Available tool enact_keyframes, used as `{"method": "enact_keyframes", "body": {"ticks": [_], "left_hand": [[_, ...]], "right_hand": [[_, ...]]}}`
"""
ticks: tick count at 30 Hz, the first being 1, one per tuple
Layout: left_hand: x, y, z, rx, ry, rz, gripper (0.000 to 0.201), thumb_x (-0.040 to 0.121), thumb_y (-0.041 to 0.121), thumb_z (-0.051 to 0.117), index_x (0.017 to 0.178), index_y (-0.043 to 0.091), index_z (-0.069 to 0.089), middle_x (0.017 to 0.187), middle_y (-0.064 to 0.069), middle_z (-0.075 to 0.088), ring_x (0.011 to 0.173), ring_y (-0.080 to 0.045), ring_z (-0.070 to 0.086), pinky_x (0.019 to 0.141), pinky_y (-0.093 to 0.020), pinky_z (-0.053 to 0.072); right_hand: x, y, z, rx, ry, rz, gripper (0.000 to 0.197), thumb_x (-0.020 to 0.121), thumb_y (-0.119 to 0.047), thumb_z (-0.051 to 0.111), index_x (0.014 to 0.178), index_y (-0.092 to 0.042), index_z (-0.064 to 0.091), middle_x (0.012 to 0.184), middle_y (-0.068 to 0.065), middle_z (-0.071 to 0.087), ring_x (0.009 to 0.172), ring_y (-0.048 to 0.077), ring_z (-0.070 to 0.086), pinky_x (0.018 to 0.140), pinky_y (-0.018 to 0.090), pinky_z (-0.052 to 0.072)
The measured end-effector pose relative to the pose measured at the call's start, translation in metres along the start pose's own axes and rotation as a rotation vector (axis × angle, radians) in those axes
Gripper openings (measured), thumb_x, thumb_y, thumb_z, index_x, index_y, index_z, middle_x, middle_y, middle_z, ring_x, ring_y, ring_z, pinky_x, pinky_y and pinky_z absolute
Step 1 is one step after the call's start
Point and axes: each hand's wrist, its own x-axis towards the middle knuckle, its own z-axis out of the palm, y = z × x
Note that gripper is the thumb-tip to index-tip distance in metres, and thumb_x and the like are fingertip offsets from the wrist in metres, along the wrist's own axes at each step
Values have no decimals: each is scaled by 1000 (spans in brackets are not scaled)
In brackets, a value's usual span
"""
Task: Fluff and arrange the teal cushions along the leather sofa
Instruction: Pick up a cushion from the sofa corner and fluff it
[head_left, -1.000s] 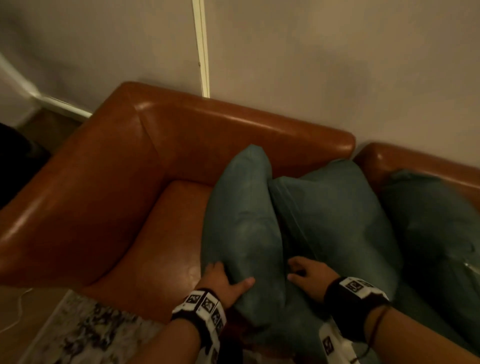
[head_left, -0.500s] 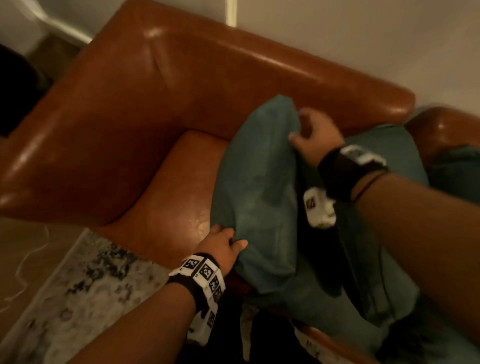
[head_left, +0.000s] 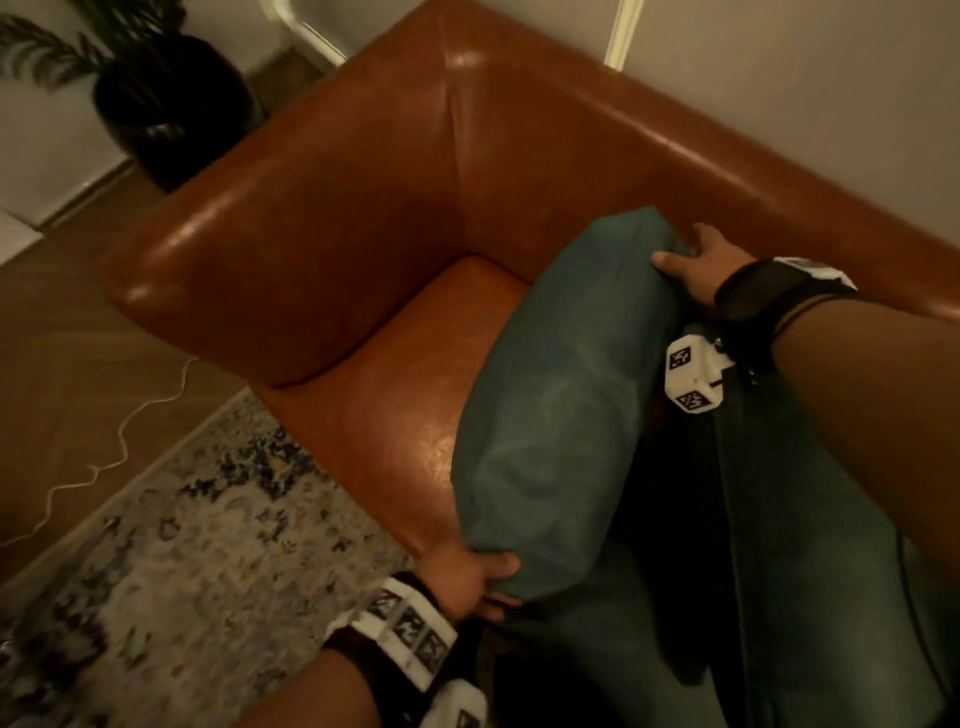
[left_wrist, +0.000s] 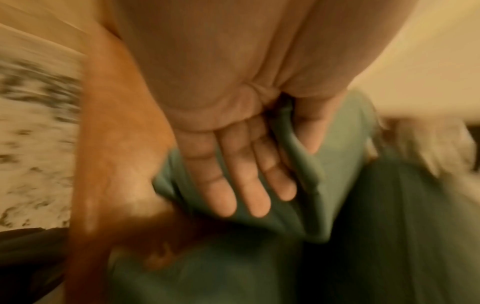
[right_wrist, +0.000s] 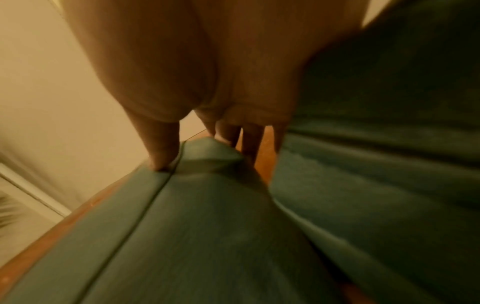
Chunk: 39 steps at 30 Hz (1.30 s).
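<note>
teal cushion (head_left: 561, 395) stands on edge, long axis seat-front to backrest | left hand (head_left: 467, 577) pinches near corner | right hand (head_left: 701, 265) grips far top corner | sofa (head_left: 363, 234) corner lies leftward

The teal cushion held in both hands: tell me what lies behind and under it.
Behind the teal cushion stands the sofa backrest; beside it, another cushion. Beneath it, the leather seat. The left hand grips its lower corner, the right hand its top. The seat directly underneath is hidden.
</note>
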Motion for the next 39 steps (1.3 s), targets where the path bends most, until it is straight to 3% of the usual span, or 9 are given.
{"method": "enact_keyframes", "body": {"ticks": [5, 10, 13, 18, 22, 27, 33, 36, 39], "left_hand": [[-14, 3, -42, -623, 472, 294, 22, 89, 8, 59, 110, 9, 60, 86, -14, 71, 64, -24, 69, 46, -29, 54], [-31, 12, -56, -572, 522, 425, 45, 84, -8, 56, 125, 10, 55, 106, -13, 68, 81, -27, 66, 53, -30, 57], [-54, 36, -81, -566, 570, 539, 37, 90, -2, 51, 119, 20, 56, 103, -3, 68, 86, -24, 66, 66, -40, 56], [-74, 60, -132, -618, 559, 511, 20, 97, 15, 47, 116, 18, 55, 104, -5, 64, 93, -30, 62, 75, -48, 51], [-68, 80, -189, -590, 659, 505, 16, 92, 16, 56, 108, 17, 59, 106, -9, 64, 97, -34, 61, 75, -44, 50], [-43, 116, -258, -591, 788, 469, 13, 81, 20, 72, 87, 17, 60, 95, -9, 67, 94, -33, 64, 88, -50, 52], [-6, 139, -309, -492, 625, 349, 29, 80, 23, 73, 105, 14, 62, 112, -15, 67, 101, -35, 64, 91, -52, 51], [-3, 138, -321, -266, 666, 295, 47, 62, 44, 81, 96, 14, 68, 110, -19, 70, 99, -36, 66, 91, -55, 52], [-2, 140, -330, -333, 665, 307, 50, 70, 36, 80, 112, 14, 65, 112, -13, 70, 101, -33, 67, 90, -54, 53]], "right_hand": [[-21, -15, 5, 164, -162, 38, 62, 81, -51, 63, 125, -9, 53, 130, 11, 58, 110, 32, 57, 93, 41, 46], [-31, -29, 7, 407, -115, -5, 54, 81, -37, 68, 130, -19, 51, 122, 3, 61, 109, 27, 59, 98, 47, 47], [-40, -51, 10, 634, -111, 17, 44, 89, -21, 60, 131, -16, 48, 111, 6, 63, 103, 28, 59, 84, 43, 52], [-51, -100, 27, 611, -199, 78, 28, 95, -11, 48, 123, -9, 54, 102, 11, 65, 88, 28, 64, 77, 42, 54], [-21, -147, 50, 340, -89, -92, 39, 88, -26, 60, 123, -8, 57, 123, 14, 64, 110, 35, 60, 99, 51, 47], [18, -203, 81, 289, 53, -24, 36, 71, -39, 77, 97, -20, 60, 102, 4, 68, 94, 28, 64, 87, 43, 54], [49, -218, 133, 354, -126, 120, 77, 70, -56, 68, 130, -12, 50, 128, 4, 57, 114, 29, 57, 100, 44, 45], [51, -226, 142, 349, -21, 101, 58, 76, -45, 68, 123, -13, 56, 125, 11, 62, 114, 34, 57, 100, 49, 46], [62, -238, 137, 285, 86, 47, 42, 88, -34, 60, 122, -9, 57, 125, 13, 61, 114, 33, 57, 95, 39, 45]]}}
